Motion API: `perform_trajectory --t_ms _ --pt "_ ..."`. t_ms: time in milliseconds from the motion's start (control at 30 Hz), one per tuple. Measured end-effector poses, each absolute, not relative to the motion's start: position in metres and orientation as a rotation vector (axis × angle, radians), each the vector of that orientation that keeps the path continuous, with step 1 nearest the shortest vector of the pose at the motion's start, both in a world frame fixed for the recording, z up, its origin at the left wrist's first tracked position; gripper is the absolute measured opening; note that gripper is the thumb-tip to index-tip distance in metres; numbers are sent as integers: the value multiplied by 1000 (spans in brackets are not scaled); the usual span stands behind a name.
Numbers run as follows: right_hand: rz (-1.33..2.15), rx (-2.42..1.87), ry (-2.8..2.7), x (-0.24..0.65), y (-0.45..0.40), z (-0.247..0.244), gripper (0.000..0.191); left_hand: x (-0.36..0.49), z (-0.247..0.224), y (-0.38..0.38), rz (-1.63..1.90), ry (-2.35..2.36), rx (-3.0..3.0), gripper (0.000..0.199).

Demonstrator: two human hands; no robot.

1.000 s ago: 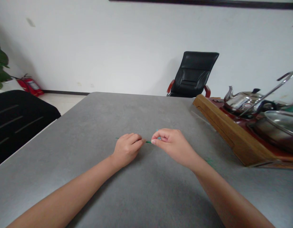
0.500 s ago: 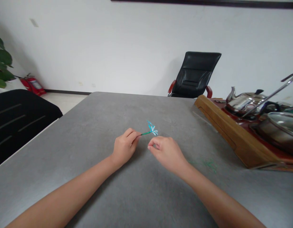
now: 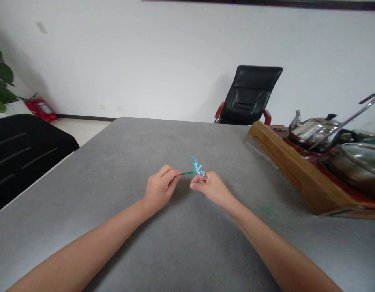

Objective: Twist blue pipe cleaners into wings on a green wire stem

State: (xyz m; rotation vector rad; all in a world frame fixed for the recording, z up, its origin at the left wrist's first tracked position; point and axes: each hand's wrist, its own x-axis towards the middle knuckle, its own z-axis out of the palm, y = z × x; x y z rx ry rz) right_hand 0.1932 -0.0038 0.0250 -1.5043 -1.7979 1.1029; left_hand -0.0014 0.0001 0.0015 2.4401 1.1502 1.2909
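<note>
A small artificial flower point(image 3: 198, 167) has blue and white, beaded-looking petals on a thin green stem. Its stem is pinched between the thumb and fingers of my left hand point(image 3: 162, 185), with the flower head pointing right, just above the table. My right hand point(image 3: 214, 188) is curled at the head's lower right side, fingers bent against the lower petals. How firmly those fingers grip the petals is partly hidden.
The grey table point(image 3: 123, 150) lies under both hands. Thin green bits point(image 3: 268, 211) rest right of my right forearm. A wooden tea tray point(image 3: 284, 170) holds a steel kettle point(image 3: 311, 132) and a lidded pot point(image 3: 357, 166). Beyond the table stands a black chair point(image 3: 251, 95).
The flower has shifted slightly right and its petals have turned. My right hand's fingers have come up against the lower petals. My left hand keeps its pinch on the stem.
</note>
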Motion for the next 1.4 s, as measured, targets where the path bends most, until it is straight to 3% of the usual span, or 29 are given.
perform_trajectory --t_ms 333,633,900,1200,1400 --pt "1327 -1383 -1508 203 8 22 16 -1 3 -1 1254 928 2654 18" --pt "1340 -1380 -1468 210 11 27 25 -2 4 -1 1170 783 2792 24" --pt "1285 -1316 -1550 218 17 25 21 0 7 0 1140 752 2996 22" --pt "1027 -1317 -1860 216 6 52 19 0 7 -1 1045 787 3168 22" --pt "543 -1324 -2147 206 -16 74 14 -1 4 0 1077 933 3161 23"
